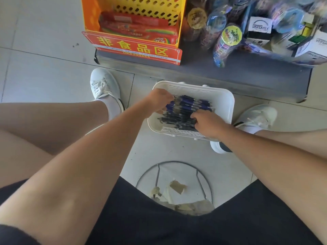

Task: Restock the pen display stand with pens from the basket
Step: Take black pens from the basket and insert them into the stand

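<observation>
Pale floor tiles run up to a low grey shelf (212, 71) carrying a yellow perforated rack (88, 15). I sit with the white basket (228, 106) on the floor between my shoes (104, 84), within reach of both hands. My left hand (159, 101) curls round the ends of the blue pens (187, 103). My right hand (207, 122) grips the darker pens (177, 121) alongside, probably to gather a bunch. No pen display stand is in view.

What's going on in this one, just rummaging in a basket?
A seated person reaches both hands into a white basket on the floor between their shoes. The left hand and right hand both curl round dark blue pens piled inside, apparently gathering a bunch. No pens are out of the basket yet, and no pen stand is recognisable in view.
</observation>
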`<state>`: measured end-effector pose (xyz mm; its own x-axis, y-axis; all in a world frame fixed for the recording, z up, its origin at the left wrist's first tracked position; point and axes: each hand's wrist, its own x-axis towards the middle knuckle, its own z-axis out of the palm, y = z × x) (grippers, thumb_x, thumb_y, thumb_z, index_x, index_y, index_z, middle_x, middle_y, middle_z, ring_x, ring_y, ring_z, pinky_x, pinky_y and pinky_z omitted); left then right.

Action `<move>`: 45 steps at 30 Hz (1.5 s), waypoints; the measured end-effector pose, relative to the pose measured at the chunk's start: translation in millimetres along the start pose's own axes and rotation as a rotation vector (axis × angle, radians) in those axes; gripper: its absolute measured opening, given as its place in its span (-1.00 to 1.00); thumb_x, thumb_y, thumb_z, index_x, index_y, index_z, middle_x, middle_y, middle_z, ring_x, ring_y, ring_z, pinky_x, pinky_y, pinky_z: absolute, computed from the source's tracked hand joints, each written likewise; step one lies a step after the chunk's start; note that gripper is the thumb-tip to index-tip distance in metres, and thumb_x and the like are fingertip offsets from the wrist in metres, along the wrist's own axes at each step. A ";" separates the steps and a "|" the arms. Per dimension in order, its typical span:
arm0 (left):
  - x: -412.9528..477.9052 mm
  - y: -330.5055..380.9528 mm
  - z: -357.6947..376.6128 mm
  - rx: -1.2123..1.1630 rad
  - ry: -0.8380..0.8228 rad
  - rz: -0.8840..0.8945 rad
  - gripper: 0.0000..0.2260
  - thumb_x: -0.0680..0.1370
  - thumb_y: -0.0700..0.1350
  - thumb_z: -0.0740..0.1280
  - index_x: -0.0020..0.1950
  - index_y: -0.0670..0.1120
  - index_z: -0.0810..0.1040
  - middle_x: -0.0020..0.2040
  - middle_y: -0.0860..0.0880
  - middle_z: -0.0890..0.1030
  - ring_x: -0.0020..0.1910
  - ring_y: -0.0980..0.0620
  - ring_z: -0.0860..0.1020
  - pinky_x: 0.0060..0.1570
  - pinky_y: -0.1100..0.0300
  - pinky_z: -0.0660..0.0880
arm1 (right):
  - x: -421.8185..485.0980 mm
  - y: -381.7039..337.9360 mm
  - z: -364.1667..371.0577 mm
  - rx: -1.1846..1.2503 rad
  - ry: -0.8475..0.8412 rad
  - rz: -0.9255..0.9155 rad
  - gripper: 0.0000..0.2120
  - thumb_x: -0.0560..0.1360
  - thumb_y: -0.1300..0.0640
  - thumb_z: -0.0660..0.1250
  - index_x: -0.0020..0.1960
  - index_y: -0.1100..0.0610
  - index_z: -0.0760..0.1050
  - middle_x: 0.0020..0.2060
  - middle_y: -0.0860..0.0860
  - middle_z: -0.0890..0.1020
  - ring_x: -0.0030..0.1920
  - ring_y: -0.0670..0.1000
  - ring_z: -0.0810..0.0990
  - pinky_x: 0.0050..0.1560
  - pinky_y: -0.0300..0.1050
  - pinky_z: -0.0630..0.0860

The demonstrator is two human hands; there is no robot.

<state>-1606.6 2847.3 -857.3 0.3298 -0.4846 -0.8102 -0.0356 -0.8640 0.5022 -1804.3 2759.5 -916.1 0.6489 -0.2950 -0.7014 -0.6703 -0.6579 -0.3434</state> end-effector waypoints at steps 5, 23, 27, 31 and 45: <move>9.5 -3.2 -7.8 -0.168 -0.039 -0.028 -0.77 0.69 -0.07 0.23 0.29 -0.14 0.52 0.16 -0.15 0.60 -0.06 -0.09 0.63 -0.03 0.04 0.67 | 18.1 7.3 8.9 -0.333 0.058 -0.177 -0.57 0.49 0.20 0.31 0.36 0.12 0.46 0.30 0.07 0.52 0.29 0.19 0.46 0.20 0.07 0.41; 16.1 -13.5 -16.3 -0.294 -0.080 0.002 -0.72 0.69 -0.04 0.23 0.37 -0.11 0.47 0.08 -0.09 0.62 -0.02 -0.08 0.67 0.02 0.01 0.67 | 42.8 -8.2 14.2 -0.310 -0.039 -0.153 -0.57 0.50 0.07 0.41 0.36 0.08 0.52 0.20 0.10 0.55 0.25 0.18 0.50 0.22 0.00 0.40; 16.1 -13.4 -16.7 -0.296 -0.082 0.014 -0.71 0.69 -0.03 0.23 0.37 -0.10 0.47 0.10 -0.09 0.62 -0.03 -0.07 0.66 0.05 -0.01 0.66 | 39.0 -11.7 15.8 -0.281 -0.041 -0.126 -0.51 0.52 -0.02 0.38 0.41 0.08 0.44 0.28 0.12 0.49 0.31 0.19 0.44 0.26 0.03 0.39; 16.5 -13.1 -16.1 -0.292 -0.082 0.017 -0.71 0.69 -0.02 0.23 0.37 -0.09 0.47 0.13 -0.10 0.62 -0.01 -0.07 0.66 0.07 -0.01 0.66 | 36.2 -17.4 22.9 -0.285 -0.036 -0.095 -0.49 0.52 -0.04 0.37 0.41 0.12 0.42 0.28 0.17 0.43 0.33 0.22 0.39 0.29 0.08 0.39; 14.6 -13.6 -17.9 -0.278 -0.069 0.024 -0.69 0.69 0.00 0.23 0.40 -0.08 0.48 0.13 -0.06 0.63 0.07 -0.12 0.67 0.17 -0.11 0.61 | 46.3 -49.6 25.4 -0.072 -0.071 -0.022 -0.50 0.53 -0.11 0.28 0.37 0.15 0.40 0.25 0.21 0.49 0.27 0.26 0.47 0.26 0.08 0.43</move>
<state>-1584.4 2854.3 -870.5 0.2670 -0.5206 -0.8110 0.2204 -0.7862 0.5773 -1750.2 2796.1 -947.4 0.6345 -0.2321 -0.7373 -0.6267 -0.7128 -0.3150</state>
